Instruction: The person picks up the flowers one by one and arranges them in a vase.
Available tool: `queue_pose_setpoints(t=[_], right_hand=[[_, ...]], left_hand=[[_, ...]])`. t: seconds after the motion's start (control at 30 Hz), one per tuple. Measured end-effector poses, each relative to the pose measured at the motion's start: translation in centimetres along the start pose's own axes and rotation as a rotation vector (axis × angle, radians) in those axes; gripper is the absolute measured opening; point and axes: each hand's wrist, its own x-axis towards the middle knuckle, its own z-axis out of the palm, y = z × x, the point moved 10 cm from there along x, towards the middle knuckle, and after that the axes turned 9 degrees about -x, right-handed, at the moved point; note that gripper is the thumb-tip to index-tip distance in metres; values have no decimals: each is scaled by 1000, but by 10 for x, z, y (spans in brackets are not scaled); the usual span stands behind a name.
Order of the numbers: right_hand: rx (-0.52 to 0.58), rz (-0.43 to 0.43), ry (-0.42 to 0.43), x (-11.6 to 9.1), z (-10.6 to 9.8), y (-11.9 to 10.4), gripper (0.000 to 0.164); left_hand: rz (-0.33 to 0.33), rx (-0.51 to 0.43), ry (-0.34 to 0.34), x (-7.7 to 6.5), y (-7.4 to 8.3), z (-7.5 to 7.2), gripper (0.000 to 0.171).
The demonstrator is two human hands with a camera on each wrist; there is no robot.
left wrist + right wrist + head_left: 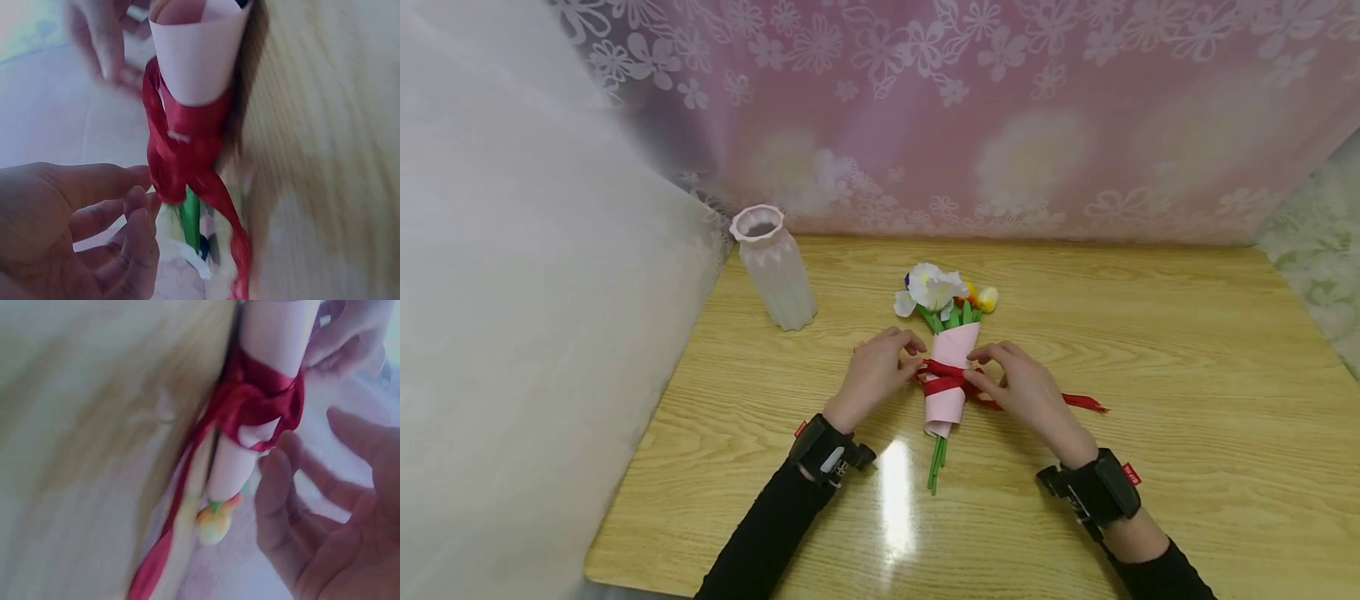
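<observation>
Bouquet (957, 340) on the table (1180, 350), between the hands: probably light, its wrap (946, 410) crushable, best held at the ribbon (943, 385). Left hand (874, 371) (9 o'clock) touches ribbon, pinch uncertain; right hand (1026, 385) (3 o'clock) is narrowly parted. Pink cone, red-bound; white and yellow blooms (934, 287) at 12, green stems (937, 462) at 6.

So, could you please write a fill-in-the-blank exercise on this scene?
The long red fabric ribbon wraps around rolled paper coloured ____.
The pale fluted vase stands to the ____ of the white artificial flower.
The thin stems below the paper are coloured ____.
The ribbon's trailing end lies nearer the person's ____ hand.

Missing words: pink; left; green; right.
</observation>
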Motion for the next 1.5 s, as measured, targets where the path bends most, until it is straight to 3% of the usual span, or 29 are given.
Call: queue_pose_setpoints(t=[0.13,0.27,0.43,0.63,0.73,0.93,1.03,1.13,1.27,1.5], right_hand=[[9,-95,4,7,2,-22,20],[-25,-99,-27,8,7,-26,12],[-55,-8,-42,1,1,-3,9],[-61,97,-42,-11,-10,32,11],[-43,103,-18,-10,-14,34,18],[-15,-13,21,5,-11,2,29],[-15,-53,-7,10,-1,-9,22],[-10,-41,-39,10,4,-7,12],[0,55,-48,3,-2,13,10],[4,199,12,-22,-31,67,21]], left_hand=[[48,49,-43,5,12,9,14],[39,61,-56,6,11,13,8],[-68,17,7,2,-7,2,5],[-158,76,39,-6,-27,-15,5],[-109,66,26,-2,-22,-13,13],[65,46,-31,16,7,8,22],[85,74,-63,20,12,19,19],[68,66,-85,19,10,23,11],[5,21,-51,13,-1,14,6],[-147,70,123,-7,-37,-28,11]])
